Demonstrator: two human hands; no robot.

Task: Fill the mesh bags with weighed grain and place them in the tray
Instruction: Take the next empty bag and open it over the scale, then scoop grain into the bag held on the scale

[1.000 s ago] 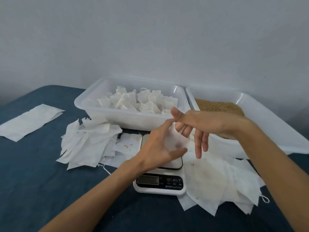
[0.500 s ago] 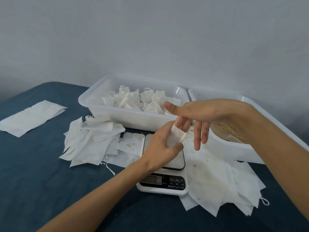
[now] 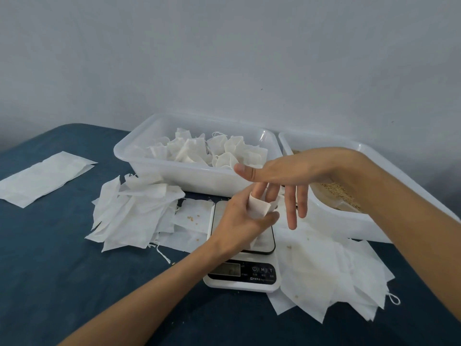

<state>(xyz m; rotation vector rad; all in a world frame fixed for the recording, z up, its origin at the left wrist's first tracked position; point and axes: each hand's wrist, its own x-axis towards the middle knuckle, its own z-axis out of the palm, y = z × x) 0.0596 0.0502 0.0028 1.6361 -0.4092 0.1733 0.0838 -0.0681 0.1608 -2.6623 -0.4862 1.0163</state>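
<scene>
— Fingers of the right hand were pushed down into the mouth of the mesh bag, were they not?

— Two of them, as far as I could judge; the rest hung straight and loose, holding nothing. The left hand gripped the bag from outside, thumb and fingers curled round it, just above the scale.

— How would it have handled?

— Very light, soft and limp. It looked thin enough to crumple or tear under a hard pull, so I would have taken it by the rim of the mouth, where the fold gave some body, and kept it spread.

— And around it?

— Flat empty bags lay on the tabletop beside the scale, with another heap to the left. Behind stood the tray with filled bags, and next to it a tub of grain.
</scene>
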